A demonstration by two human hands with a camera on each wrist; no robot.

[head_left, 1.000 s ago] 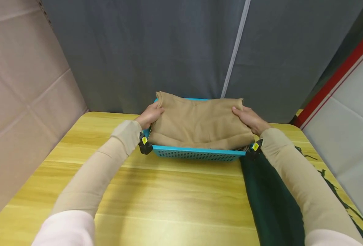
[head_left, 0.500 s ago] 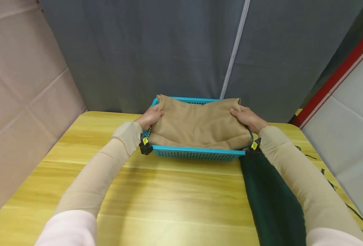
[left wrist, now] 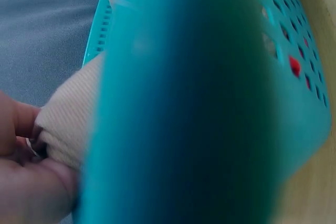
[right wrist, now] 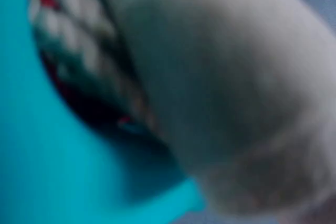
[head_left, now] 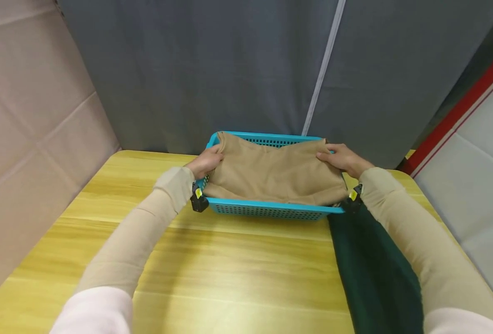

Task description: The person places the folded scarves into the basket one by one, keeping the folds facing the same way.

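A folded tan cloth point(head_left: 273, 174) lies over the blue perforated basket point(head_left: 271, 211), its near fold along the front rim. My left hand point(head_left: 206, 161) pinches the cloth's far left corner between thumb and fingers, which the left wrist view shows close up beside the basket rim point(left wrist: 184, 129). On the other side my right hand point(head_left: 343, 157) grips the far right corner, thumb on top and fingers hidden beneath. A blurred bulge of the tan cloth point(right wrist: 226, 77) fills the right wrist view, where a striped knit textile point(right wrist: 79, 30) shows below it inside the basket.
A dark green cloth point(head_left: 375, 273) runs along the table's right side, partly under my right forearm. A grey curtain point(head_left: 196, 74) hangs behind the basket. Pale panels stand left point(head_left: 33, 116) and right point(head_left: 484, 185) of the wooden table point(head_left: 238, 273).
Both hands have lowered the cloth's far edge a little, so more of the basket's back rim shows. My right hand has shifted slightly to the right with its corner.
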